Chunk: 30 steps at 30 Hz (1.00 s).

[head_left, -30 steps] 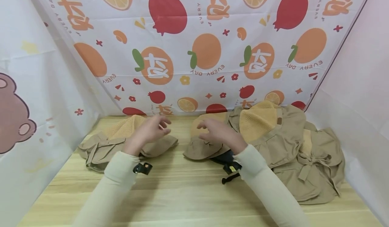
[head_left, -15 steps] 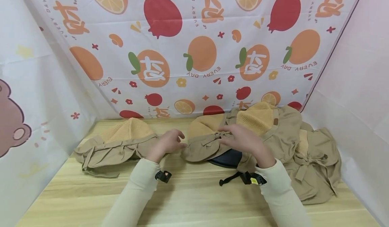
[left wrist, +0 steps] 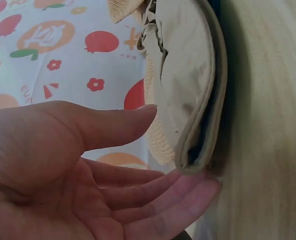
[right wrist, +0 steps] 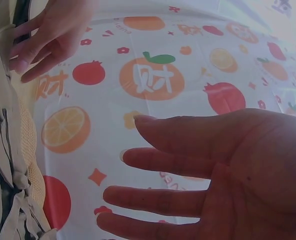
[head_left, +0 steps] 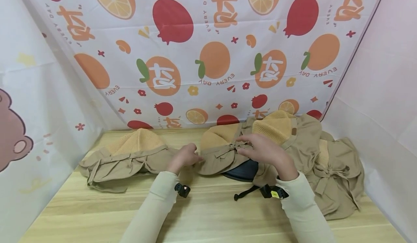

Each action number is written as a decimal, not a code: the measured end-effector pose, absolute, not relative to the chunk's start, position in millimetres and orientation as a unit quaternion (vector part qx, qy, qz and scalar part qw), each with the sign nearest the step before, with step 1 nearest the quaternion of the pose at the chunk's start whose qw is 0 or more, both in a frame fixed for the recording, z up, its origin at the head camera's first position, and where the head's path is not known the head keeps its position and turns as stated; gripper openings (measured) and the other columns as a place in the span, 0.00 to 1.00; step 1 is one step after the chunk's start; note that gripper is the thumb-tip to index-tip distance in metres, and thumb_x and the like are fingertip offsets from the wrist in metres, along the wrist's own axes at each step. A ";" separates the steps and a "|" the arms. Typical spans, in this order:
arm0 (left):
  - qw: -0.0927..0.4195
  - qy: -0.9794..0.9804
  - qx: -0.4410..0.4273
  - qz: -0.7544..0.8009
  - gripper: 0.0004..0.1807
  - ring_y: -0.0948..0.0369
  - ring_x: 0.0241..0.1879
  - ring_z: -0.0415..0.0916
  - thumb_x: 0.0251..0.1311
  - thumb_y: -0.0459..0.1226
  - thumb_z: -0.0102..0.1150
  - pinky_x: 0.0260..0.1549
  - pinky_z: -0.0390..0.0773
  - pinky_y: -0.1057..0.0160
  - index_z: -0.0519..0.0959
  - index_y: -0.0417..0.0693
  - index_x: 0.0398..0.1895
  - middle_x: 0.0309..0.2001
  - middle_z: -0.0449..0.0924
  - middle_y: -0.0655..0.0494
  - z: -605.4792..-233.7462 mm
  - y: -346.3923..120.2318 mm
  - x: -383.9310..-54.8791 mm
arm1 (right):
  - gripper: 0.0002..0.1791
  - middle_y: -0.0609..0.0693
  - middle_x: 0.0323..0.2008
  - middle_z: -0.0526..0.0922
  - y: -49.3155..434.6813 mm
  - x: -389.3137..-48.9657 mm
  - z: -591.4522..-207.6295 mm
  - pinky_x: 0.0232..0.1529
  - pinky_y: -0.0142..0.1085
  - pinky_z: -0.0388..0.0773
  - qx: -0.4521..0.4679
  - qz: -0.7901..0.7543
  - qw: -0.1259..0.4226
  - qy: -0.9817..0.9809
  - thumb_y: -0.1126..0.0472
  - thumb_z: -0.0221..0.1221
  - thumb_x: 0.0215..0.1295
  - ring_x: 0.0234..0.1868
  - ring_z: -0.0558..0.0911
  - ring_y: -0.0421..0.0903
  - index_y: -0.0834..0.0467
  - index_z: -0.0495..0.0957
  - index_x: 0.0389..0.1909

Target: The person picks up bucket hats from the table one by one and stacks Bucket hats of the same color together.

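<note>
A sun hat [head_left: 213, 161] with a yellow knit crown, khaki brim and tied bow lies mid-table; dark lining shows under its brim. My left hand [head_left: 186, 157] is at its left end. In the left wrist view, the straight fingers [left wrist: 163, 210] reach the tip of the folded brim [left wrist: 193, 85], with the thumb held apart on the near side. Over the bow, my right hand [head_left: 265, 150] is spread and holds nothing. The right wrist view shows that hand's fingers [right wrist: 158, 200] extended, beside the hat's bow and cloth [right wrist: 3, 130].
Another matching hat [head_left: 137, 163] lies at the left. On the right, similar hats [head_left: 303, 138] overlap, one with a bow [head_left: 338, 188] nearest the right wall. A black cord with a toggle [head_left: 245, 192] lies on the wooden table [head_left: 208, 221]. Printed cloth [head_left: 215, 91] hangs behind.
Both hands have moved right: the left from above the left hat to the middle hat's brim end, the right over the bow. The camera view has shifted slightly.
</note>
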<state>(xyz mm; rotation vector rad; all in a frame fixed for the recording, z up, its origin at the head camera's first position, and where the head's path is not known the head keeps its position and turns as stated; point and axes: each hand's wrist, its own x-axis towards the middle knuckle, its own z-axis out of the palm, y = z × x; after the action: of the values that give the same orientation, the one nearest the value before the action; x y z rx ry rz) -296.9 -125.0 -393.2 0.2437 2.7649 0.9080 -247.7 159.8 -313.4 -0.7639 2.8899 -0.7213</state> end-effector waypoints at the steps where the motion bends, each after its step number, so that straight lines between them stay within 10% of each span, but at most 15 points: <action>1: 0.113 0.939 0.079 0.315 0.14 0.56 0.29 0.71 0.67 0.40 0.66 0.29 0.70 0.61 0.74 0.37 0.37 0.30 0.75 0.49 -393.9 -124.4 -296.8 | 0.23 0.56 0.62 0.83 159.8 -247.5 -313.2 0.61 0.54 0.80 -0.249 -0.234 0.033 0.939 0.57 0.61 0.74 0.61 0.82 0.57 0.58 0.78 0.67; 9: 0.071 0.944 0.096 0.306 0.14 0.56 0.37 0.74 0.66 0.36 0.68 0.40 0.78 0.57 0.79 0.32 0.43 0.41 0.81 0.43 -396.4 -119.3 -299.3 | 0.23 0.55 0.63 0.83 160.8 -247.9 -313.5 0.60 0.53 0.80 -0.249 -0.236 0.040 0.938 0.57 0.61 0.74 0.60 0.82 0.56 0.58 0.77 0.67; 16: 0.095 0.926 0.123 0.345 0.18 0.60 0.28 0.61 0.61 0.28 0.68 0.33 0.66 0.62 0.65 0.39 0.25 0.24 0.61 0.55 -392.8 -119.0 -300.8 | 0.24 0.56 0.63 0.82 161.7 -250.0 -314.7 0.58 0.53 0.81 -0.252 -0.231 0.044 0.939 0.56 0.61 0.74 0.59 0.82 0.57 0.58 0.77 0.67; 30: 0.014 0.926 0.110 0.360 0.16 0.63 0.27 0.77 0.63 0.34 0.70 0.28 0.73 0.66 0.73 0.45 0.22 0.26 0.84 0.53 -394.3 -111.1 -303.0 | 0.23 0.55 0.62 0.83 159.4 -252.4 -317.3 0.59 0.52 0.80 -0.257 -0.222 0.045 0.939 0.56 0.62 0.74 0.58 0.83 0.53 0.58 0.78 0.66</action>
<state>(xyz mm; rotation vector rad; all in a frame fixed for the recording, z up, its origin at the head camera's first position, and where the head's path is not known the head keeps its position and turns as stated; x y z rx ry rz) -303.0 -111.1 -394.3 0.3427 2.8843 1.1205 -252.4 159.4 -317.3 -0.7864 2.8691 -0.6778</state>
